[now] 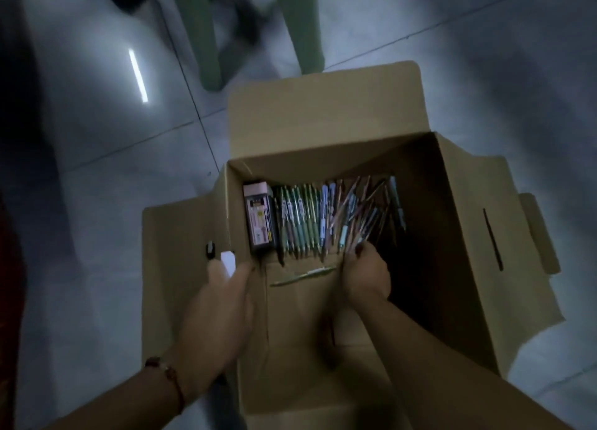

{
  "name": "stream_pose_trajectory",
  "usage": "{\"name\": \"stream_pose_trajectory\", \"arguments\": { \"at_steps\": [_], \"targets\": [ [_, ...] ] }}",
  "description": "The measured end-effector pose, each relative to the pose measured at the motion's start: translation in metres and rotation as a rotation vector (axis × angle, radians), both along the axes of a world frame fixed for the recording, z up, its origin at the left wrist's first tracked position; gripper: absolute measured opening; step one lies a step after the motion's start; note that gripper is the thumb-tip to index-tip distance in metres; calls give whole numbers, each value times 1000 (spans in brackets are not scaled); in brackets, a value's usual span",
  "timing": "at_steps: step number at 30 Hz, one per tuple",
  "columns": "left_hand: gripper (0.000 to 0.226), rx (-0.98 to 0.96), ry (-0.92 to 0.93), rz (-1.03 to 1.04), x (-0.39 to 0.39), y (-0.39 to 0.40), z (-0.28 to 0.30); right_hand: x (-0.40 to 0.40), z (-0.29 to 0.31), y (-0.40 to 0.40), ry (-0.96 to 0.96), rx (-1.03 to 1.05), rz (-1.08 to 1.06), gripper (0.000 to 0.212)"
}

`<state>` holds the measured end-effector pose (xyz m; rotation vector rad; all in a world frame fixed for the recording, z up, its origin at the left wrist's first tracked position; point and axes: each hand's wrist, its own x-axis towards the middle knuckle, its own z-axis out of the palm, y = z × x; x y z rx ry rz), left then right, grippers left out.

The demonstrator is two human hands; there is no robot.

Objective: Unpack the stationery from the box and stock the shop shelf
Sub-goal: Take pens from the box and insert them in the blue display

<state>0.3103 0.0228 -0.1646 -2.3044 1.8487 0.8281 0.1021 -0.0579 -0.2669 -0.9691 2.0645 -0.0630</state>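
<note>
My left hand (pixel 226 287) grips the open brown cardboard box (pixel 452 236) wall, steadying it; my right hand (pixel 365 273) pinches loose mixed-colour pens (pixel 358 216) for lifting.

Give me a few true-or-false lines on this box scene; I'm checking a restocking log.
1. The cardboard box stands open on the floor. True.
2. The pens lie on the floor beside it. False: they lie inside the box.
3. The right hand reaches the loose pens. True.
4. The pink pack sits at the box's right side. False: it is at the left.
5. The left hand is at the box's left wall. True.
</note>
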Motion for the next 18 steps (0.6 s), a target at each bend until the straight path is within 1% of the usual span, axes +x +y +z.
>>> {"name": "stream_pose_trajectory", "arguments": {
  "at_steps": [2,4,6,8,10,12,15,18],
  "targets": [
    [25,-1,-14,39,-2,1,-6,4,-6,-1,53,-45,-3,25],
    [24,-7,-10,58,-3,-2,-11,7,-14,3,84,-103,-2,27],
    [24,-20,-9,47,-2,-3,-16,6,-19,10,114,-151,19,30],
    [22,-27,-26,32,-2,-3,-17,3,-22,15,132,-165,76,29],
    [21,-45,-49,27,-2,-3,-18,-1,-22,14,152,-135,141,24],
    [21,-70,-55,22,-2,-3,-19,-3,-19,9,172,-62,179,20],
    [23,-106,-36,-18,-5,-4,-18,-1,-15,5,172,18,244,28],
    [23,-108,-63,-40,-8,-8,-19,-1,-13,-2,159,43,202,34]
  ]
}}
